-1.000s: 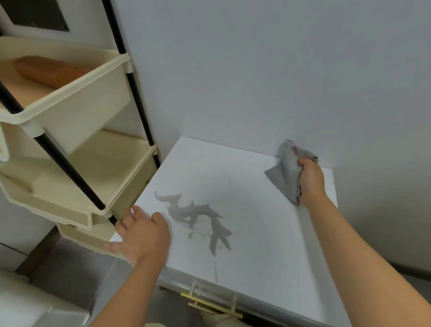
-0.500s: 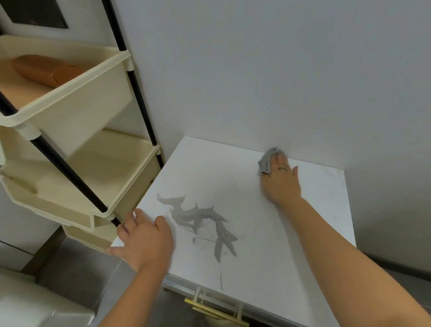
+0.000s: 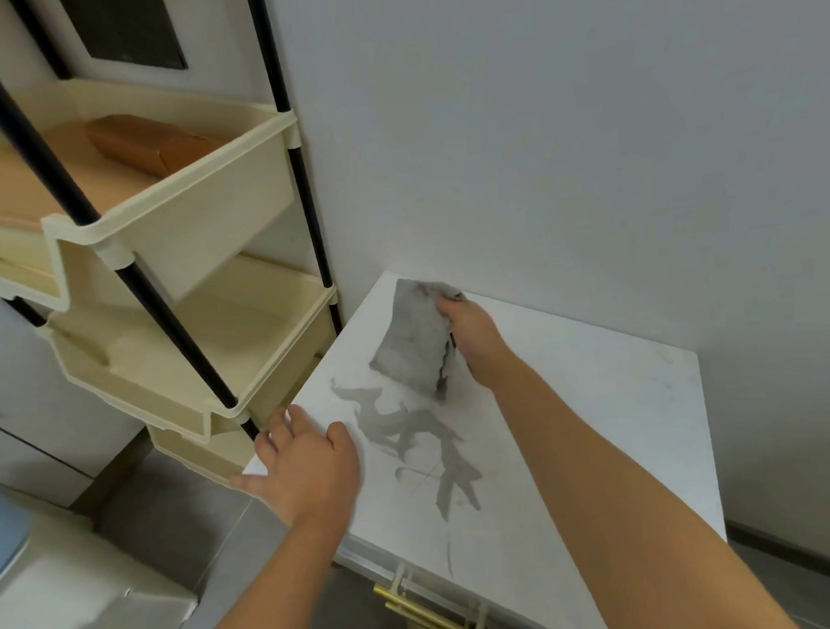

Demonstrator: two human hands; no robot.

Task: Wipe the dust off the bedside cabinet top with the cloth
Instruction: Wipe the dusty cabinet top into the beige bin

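Note:
The white bedside cabinet top fills the lower right of the head view. A grey smeared dust mark lies across its left-middle part. My right hand grips a grey cloth near the back left corner; the cloth hangs spread out, its lower edge just above the smear. My left hand rests flat on the cabinet's front left corner, fingers apart, holding nothing.
A cream tiered shelf rack on black poles stands close against the cabinet's left side, with a brown box on its upper tier. A grey wall backs the cabinet. A gold drawer handle sticks out at the front.
My right hand has swept the cloth leftward along the back edge, from the back right to the back left, and the cloth now hangs open. My left hand stayed on the corner.

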